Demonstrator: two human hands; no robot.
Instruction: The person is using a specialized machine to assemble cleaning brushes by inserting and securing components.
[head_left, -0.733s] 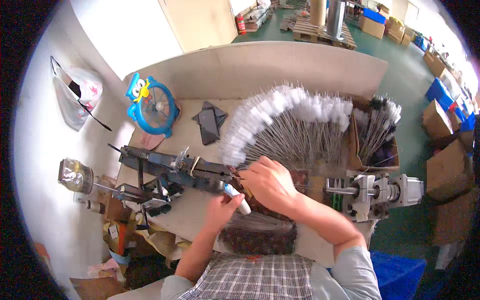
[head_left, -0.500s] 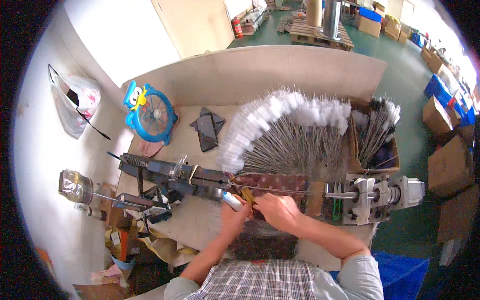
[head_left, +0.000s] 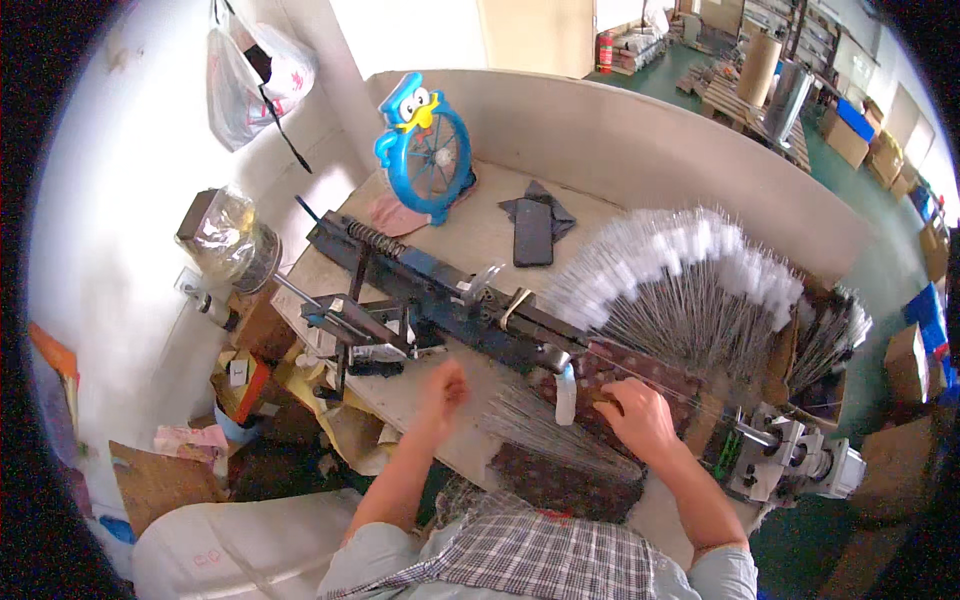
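My right hand (head_left: 640, 415) rests over the dark spotted cloth (head_left: 680, 385), its fingers pinched on a small yellow-brown piece, mostly hidden by them. Just left of it, a white cylinder with a pale blue end (head_left: 566, 397) stands against the tip of the long black metal machine (head_left: 440, 282). My left hand (head_left: 446, 392) is in front of that machine, with fingers curled and somewhat blurred; what is in them, if anything, does not show. Between my hands and my body, a bundle of thin metal wires (head_left: 560, 432) lies partly on another dark cloth (head_left: 570, 480).
Many white-tufted wire brushes (head_left: 690, 265) fan out behind the cloth, with a box of more brushes (head_left: 830, 345) beside them. A motor-like metal unit (head_left: 800, 455) sits at the right end. A blue duck-shaped fan (head_left: 430, 150) and black phone (head_left: 533, 233) are farther back.
My hands have separated: the left has moved left from the white cylinder, while the right stays near it with the yellow-brown piece. The view has turned leftward, and the wire bundle shows more plainly.
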